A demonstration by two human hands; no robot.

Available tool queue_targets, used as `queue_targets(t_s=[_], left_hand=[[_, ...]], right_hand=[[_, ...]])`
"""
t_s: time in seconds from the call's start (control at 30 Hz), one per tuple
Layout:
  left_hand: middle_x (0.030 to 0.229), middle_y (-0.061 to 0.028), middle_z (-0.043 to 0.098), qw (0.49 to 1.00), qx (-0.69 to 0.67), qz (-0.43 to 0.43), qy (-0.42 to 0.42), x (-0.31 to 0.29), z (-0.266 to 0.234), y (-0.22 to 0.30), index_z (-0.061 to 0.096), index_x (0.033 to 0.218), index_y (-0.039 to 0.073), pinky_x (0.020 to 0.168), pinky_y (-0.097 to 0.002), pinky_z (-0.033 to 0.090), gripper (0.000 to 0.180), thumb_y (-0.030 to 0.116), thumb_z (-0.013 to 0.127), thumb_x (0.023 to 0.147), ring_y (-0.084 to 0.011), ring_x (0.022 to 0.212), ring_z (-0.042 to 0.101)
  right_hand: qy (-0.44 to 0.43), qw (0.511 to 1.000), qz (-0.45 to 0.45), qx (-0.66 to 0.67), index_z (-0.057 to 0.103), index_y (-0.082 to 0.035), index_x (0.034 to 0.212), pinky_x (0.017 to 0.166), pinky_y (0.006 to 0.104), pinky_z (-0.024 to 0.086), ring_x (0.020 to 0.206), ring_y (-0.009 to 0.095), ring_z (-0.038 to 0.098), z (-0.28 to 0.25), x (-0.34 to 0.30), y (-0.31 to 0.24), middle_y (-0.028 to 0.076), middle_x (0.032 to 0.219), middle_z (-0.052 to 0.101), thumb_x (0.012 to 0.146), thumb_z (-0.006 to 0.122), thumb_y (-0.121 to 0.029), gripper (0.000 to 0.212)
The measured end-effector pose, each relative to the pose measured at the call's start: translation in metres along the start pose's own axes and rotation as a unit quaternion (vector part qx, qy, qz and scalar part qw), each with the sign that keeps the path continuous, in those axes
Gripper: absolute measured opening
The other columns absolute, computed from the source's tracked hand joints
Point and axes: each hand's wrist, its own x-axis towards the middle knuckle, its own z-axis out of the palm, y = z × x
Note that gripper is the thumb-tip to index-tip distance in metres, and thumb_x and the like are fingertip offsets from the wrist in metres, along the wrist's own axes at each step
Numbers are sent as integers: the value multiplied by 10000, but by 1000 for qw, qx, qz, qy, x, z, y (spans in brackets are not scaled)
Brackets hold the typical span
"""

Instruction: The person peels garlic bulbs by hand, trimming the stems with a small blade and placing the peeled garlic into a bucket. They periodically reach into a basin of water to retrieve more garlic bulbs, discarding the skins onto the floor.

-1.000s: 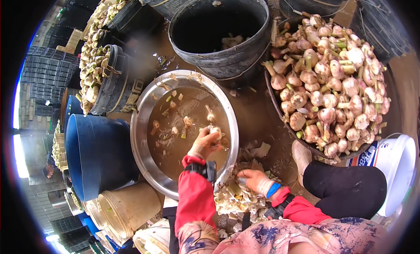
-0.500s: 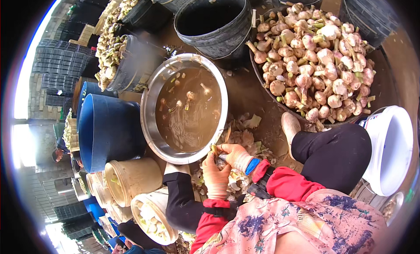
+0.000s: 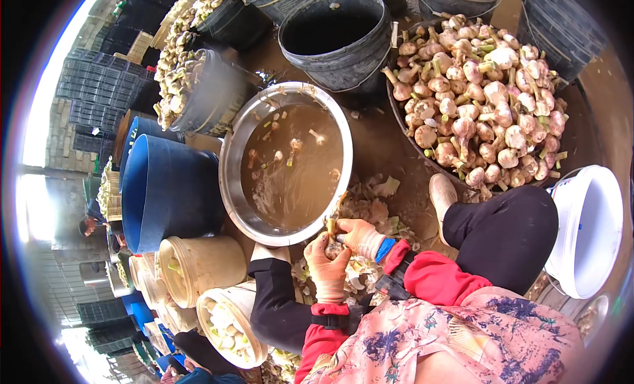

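Note:
My left hand, in an orange glove, is closed round a garlic bulb whose stem points up, just beyond the near rim of the steel basin. My right hand, gloved alike with a blue band at the wrist, is closed against the same bulb. A small grey, metal-looking bit shows at its fingertips; the fingers hide what it belongs to. Brown water fills the basin, with several garlic bulbs and scraps floating in it. Peeled skins lie on the ground under my hands.
A wide dark tub holds heaped garlic bulbs at far right. Around stand a black bucket, blue barrel, white bucket and cream tubs, one with pale cloves. Another person's leg shows at lower left.
The view has shifted slightly, so the surroundings sit a little further right. The garlic bulb has turned in my fingers, showing more of its stem and roots. Both hands stay closed together.

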Motion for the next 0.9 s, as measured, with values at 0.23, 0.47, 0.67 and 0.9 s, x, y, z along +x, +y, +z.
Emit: queue_targets(t_s=[0.23, 0.47, 0.67, 0.9], left_hand=[[1054, -118, 479, 995, -79, -55, 39, 0, 8, -2, 570, 1116, 39, 857, -329, 423, 562, 109, 790, 603, -241, 970, 513], [1045, -134, 479, 990, -112, -61, 51, -4, 8, 12, 569, 1115, 61, 846, -349, 432, 554, 93, 775, 601, -272, 969, 512], [1042, -142, 482, 999, 19, -9, 50, -5, 7, 20, 559, 1130, 60, 848, -352, 429, 577, 100, 774, 596, -281, 968, 503], [1007, -104, 612, 676, -667, -310, -45, -2, -10, 7, 527, 1176, 127, 582, -296, 550, 361, 294, 581, 861, -256, 783, 634]], right_hand=[[0, 985, -21, 171, 568, -24, 1132, 824, 268, 454, 905, 148, 582, 5, -2, -6, 73, 1000, 641, 833, 537, -14, 300], [28, 997, -69, -10, 579, -49, 1094, 795, 302, 451, 870, 216, 597, 0, 9, 18, 143, 956, 639, 825, 538, -62, 273], [78, 995, -57, -31, 584, -62, 1076, 768, 327, 456, 846, 267, 605, 9, 0, 12, 160, 933, 637, 809, 558, -80, 268], [61, 990, -94, 84, 585, -6, 1102, 804, 264, 462, 902, 137, 591, -2, -13, -9, 84, 994, 645, 816, 534, 3, 290]])
